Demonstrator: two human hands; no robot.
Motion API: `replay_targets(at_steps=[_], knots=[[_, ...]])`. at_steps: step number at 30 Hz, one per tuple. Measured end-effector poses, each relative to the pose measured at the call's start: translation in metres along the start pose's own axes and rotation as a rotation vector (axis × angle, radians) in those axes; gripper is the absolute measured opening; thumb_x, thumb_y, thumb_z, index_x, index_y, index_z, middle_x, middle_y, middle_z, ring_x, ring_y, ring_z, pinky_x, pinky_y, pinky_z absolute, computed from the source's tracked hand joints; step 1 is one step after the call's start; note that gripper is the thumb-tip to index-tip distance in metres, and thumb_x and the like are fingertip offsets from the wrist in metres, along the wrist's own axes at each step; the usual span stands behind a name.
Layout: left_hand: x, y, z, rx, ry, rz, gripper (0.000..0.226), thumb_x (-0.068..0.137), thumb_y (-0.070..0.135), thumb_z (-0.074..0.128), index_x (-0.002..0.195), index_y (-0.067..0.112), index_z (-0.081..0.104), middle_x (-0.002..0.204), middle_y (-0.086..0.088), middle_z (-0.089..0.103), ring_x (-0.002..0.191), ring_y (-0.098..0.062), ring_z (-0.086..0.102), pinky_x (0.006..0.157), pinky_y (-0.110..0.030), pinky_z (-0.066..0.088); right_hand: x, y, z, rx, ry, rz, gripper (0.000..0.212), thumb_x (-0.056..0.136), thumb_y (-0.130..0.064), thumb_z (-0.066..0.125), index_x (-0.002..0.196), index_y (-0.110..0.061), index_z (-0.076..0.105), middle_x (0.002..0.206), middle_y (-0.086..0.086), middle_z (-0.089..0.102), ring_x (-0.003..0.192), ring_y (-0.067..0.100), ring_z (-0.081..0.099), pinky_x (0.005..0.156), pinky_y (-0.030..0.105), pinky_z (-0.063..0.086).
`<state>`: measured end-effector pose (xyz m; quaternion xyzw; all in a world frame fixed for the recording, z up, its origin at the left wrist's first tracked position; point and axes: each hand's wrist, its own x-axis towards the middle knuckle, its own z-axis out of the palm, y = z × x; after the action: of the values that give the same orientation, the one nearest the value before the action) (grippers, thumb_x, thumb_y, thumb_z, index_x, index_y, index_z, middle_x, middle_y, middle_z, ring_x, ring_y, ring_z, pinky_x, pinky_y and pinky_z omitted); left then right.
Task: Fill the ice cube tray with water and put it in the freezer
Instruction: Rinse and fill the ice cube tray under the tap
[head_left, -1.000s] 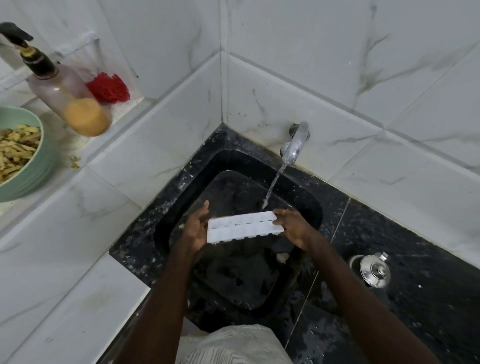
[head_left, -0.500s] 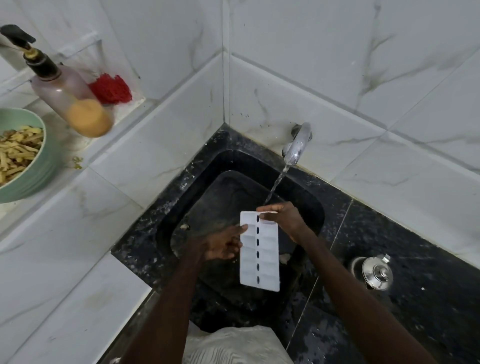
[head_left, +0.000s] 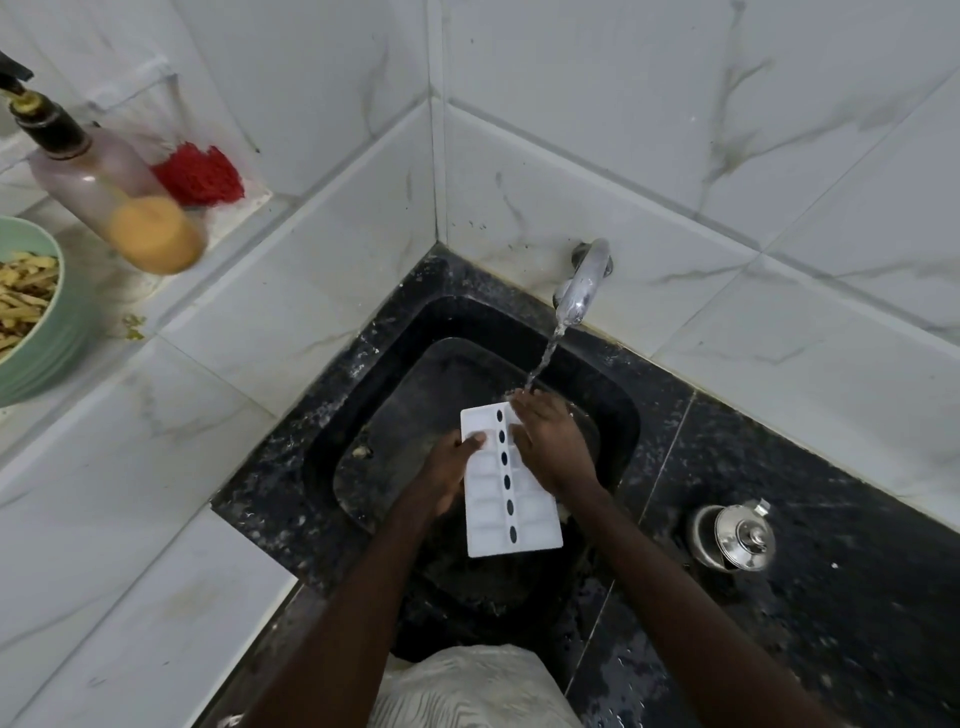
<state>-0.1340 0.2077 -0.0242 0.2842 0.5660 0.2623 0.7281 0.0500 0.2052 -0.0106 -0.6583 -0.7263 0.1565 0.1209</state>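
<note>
While water runs from the tap (head_left: 584, 283) in a thin stream (head_left: 545, 353), the head view looks down on a white tray (head_left: 485, 512) held over the black sink (head_left: 379, 400). The tray lies lengthwise, pointing away from the person, with its far end at the foot of the stream and a row of dark oval slots down its middle. The left hand (head_left: 444, 478) grips the tray's left edge, thumb on top and fingers hidden beneath. The right hand (head_left: 553, 447) lies on the far right part of the tray, fingers stretched out over it toward the far edge, where the water lands on the fingertips. Both bare forearms reach in from the bottom of the view, above a patch of pale cloth (head_left: 467, 686).

The sink is set into a black speckled surface (head_left: 831, 493) in a corner of white marbled tiles. On that surface, right of the sink, stands a small steel pot (head_left: 735, 538) with a knobbed lid. On a white ledge (head_left: 218, 306) to the left stand a pump bottle (head_left: 104, 192) holding some orange liquid, a red scrubber (head_left: 200, 174) behind it, and a green bowl (head_left: 41, 338) of pale strips at the left edge.
</note>
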Motion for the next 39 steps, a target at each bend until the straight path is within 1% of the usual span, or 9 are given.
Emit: replay_targets(at_steps=[3,10,13,16,21,24,28,33,39], knots=[[0.003,-0.001,0.005,-0.005,0.088,0.042,0.028,0.104,0.021,0.059,0.127,0.007,0.064,0.119,-0.017,0.074,0.107,-0.036,0.073,0.092,-0.056,0.059,-0.001,-0.001,0.000,-0.127,0.101,0.031,0.032,0.101,-0.031,0.062,0.109,-0.006,0.079,0.145,0.012,0.060,0.139,0.032,0.047,0.113,0.047,0.043],[0.010,-0.003,0.012,0.016,0.027,0.134,0.035,0.100,0.026,0.062,0.133,0.015,0.059,0.123,-0.011,0.073,0.108,-0.033,0.072,0.089,-0.057,0.059,0.002,-0.003,-0.001,0.042,-0.126,0.199,0.051,0.105,-0.058,0.041,0.127,-0.022,0.071,0.169,0.009,0.020,0.157,0.031,0.010,0.124,0.060,0.015],[0.033,-0.026,-0.003,0.022,0.089,0.148,0.053,0.086,0.046,0.072,0.131,0.020,0.061,0.122,-0.009,0.073,0.108,-0.032,0.073,0.092,-0.061,0.057,0.000,0.002,-0.010,0.036,-0.168,0.107,0.046,0.105,-0.059,0.040,0.128,-0.033,0.070,0.168,0.007,0.021,0.155,0.029,0.013,0.123,0.058,0.015],[0.027,-0.022,-0.003,0.014,0.084,0.152,0.052,0.087,0.042,0.072,0.132,0.017,0.060,0.121,-0.009,0.074,0.107,-0.032,0.073,0.091,-0.060,0.058,0.002,0.005,-0.020,-0.029,-0.074,0.152,0.041,0.104,-0.055,0.043,0.115,-0.032,0.075,0.166,0.003,0.026,0.153,0.027,0.017,0.121,0.059,0.016],[0.022,-0.006,0.000,-0.001,0.061,0.169,0.041,0.095,0.030,0.066,0.131,0.011,0.061,0.121,-0.013,0.073,0.109,-0.036,0.072,0.092,-0.057,0.059,0.002,-0.002,-0.014,0.057,-0.222,0.152,0.055,0.101,-0.065,0.041,0.144,-0.034,0.057,0.171,0.004,0.010,0.156,0.030,0.010,0.122,0.063,0.019],[0.027,-0.016,-0.008,0.019,0.145,0.113,0.045,0.088,0.039,0.070,0.125,0.014,0.063,0.117,-0.011,0.074,0.106,-0.035,0.073,0.092,-0.062,0.057,0.003,0.005,-0.013,0.198,-0.259,0.136,0.045,0.102,-0.058,0.049,0.137,-0.034,0.063,0.169,0.000,0.016,0.150,0.028,0.031,0.120,0.055,0.032],[0.030,-0.016,-0.008,-0.041,0.297,0.047,0.027,0.099,0.022,0.066,0.120,0.005,0.061,0.115,-0.017,0.073,0.097,-0.033,0.073,0.087,-0.055,0.061,0.006,0.015,-0.014,0.268,-0.127,0.208,0.038,0.102,-0.039,0.058,0.133,-0.018,0.063,0.152,-0.002,0.033,0.123,0.023,0.058,0.105,0.046,0.051],[0.032,-0.014,-0.011,-0.231,0.322,-0.060,0.029,0.100,0.021,0.066,0.124,0.006,0.058,0.115,-0.016,0.073,0.102,-0.035,0.072,0.081,-0.051,0.060,0.022,0.019,-0.030,0.340,0.035,0.415,0.039,0.097,-0.018,0.061,0.135,-0.009,0.062,0.139,0.009,0.051,0.114,0.029,0.063,0.102,0.041,0.051],[0.021,-0.012,-0.016,-0.283,0.236,-0.045,0.043,0.091,0.013,0.074,0.130,0.007,0.056,0.123,-0.021,0.068,0.109,-0.038,0.068,0.064,-0.047,0.061,0.052,0.012,-0.064,0.441,0.198,0.538,0.052,0.095,-0.022,0.061,0.142,-0.007,0.047,0.136,0.012,0.056,0.119,0.027,0.057,0.097,0.039,0.047]])
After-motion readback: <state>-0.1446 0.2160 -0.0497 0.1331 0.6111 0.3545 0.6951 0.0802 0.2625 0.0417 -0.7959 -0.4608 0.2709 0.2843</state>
